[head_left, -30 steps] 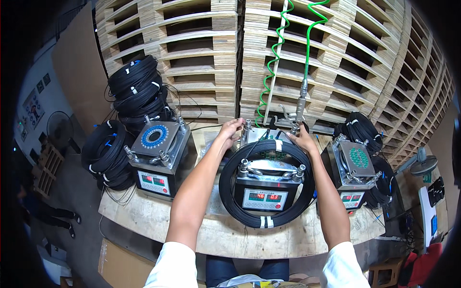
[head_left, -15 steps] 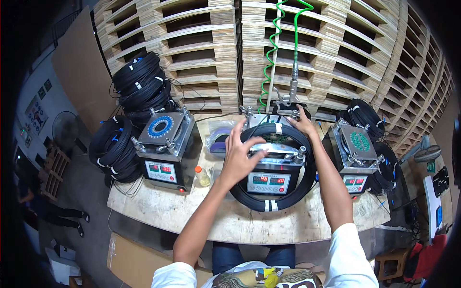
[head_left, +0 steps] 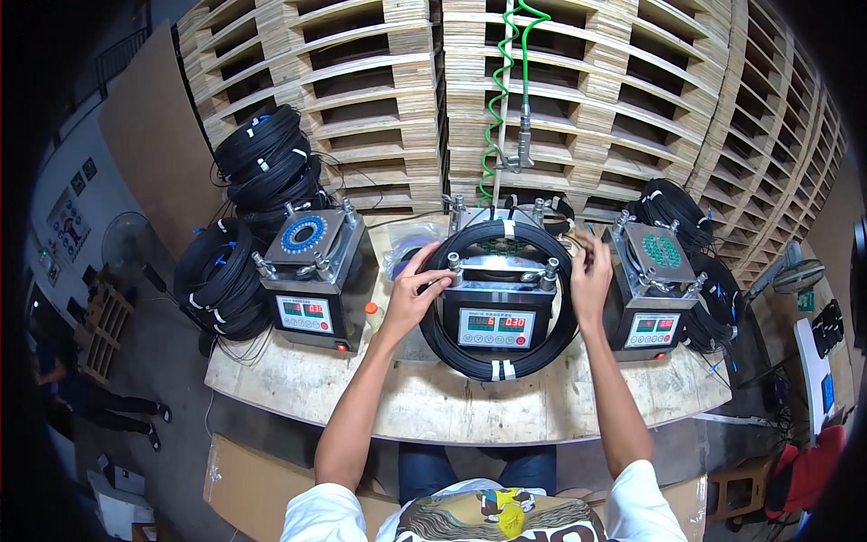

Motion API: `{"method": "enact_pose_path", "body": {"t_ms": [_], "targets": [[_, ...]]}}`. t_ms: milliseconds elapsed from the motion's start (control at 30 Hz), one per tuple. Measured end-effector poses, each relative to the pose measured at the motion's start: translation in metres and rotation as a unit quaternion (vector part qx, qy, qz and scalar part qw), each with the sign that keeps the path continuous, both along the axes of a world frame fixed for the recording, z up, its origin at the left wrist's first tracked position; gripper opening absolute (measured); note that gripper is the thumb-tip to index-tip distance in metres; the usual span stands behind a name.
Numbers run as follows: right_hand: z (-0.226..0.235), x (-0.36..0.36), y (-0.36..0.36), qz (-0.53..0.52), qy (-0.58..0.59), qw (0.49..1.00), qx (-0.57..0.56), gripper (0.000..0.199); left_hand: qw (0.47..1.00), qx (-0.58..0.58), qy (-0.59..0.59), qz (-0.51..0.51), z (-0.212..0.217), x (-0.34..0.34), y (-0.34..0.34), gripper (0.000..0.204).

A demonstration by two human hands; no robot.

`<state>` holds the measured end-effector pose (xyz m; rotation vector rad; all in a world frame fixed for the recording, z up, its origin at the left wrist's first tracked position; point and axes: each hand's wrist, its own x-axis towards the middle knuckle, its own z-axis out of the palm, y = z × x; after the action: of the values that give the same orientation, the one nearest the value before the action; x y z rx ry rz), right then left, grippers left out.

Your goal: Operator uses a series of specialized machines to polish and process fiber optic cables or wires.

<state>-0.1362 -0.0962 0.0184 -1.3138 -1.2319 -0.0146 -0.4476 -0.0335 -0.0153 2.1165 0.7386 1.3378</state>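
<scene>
The cable coil (head_left: 498, 298) around the middle machine (head_left: 495, 312) is black, bound at the bottom with white tape. All three machines are dark grey with silvery metal tops; their front panels are pale with red digits. The left machine (head_left: 312, 280) carries a blue ring on its lid, the right machine (head_left: 655, 289) a patch of green dots. The hanging spiral hose (head_left: 506, 81) is bright green. The desk (head_left: 433, 406) and the pallets (head_left: 361, 99) behind are pale wood. A small bottle cap (head_left: 369, 308) looks orange, though it is tiny.
</scene>
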Motion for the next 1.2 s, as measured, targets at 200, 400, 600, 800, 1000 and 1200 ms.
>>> {"method": "enact_pose_path", "body": {"t_ms": [200, 400, 600, 800, 1000, 1200], "targets": [[-0.029, -0.028, -0.028, 0.001, -0.099, 0.995, -0.026, 0.026, 0.959, 0.061, 0.055, 0.273, 0.015, 0.020, -0.043, 0.021], [-0.041, -0.032, -0.025, -0.031, -0.173, 0.984, 0.009, 0.037, 0.974, 0.041, 0.092, 0.202, 0.019, 0.013, -0.043, 0.025], [-0.036, -0.039, -0.029, -0.054, -0.242, 0.969, -0.018, 0.041, 0.976, -0.064, 0.092, 0.187, 0.022, 0.013, -0.040, 0.026], [-0.033, -0.021, -0.042, 0.001, -0.216, 0.975, -0.059, 0.029, 0.991, 0.014, -0.006, 0.134, 0.010, 0.018, -0.036, 0.010], [-0.027, 0.005, -0.044, 0.081, -0.029, 0.996, 0.014, 0.010, 0.985, 0.060, -0.003, 0.164, -0.001, 0.024, -0.032, 0.009], [-0.025, 0.004, -0.038, 0.060, -0.050, 0.997, 0.011, 0.011, 0.968, 0.092, -0.028, 0.233, -0.015, 0.042, -0.032, 0.011]]}}
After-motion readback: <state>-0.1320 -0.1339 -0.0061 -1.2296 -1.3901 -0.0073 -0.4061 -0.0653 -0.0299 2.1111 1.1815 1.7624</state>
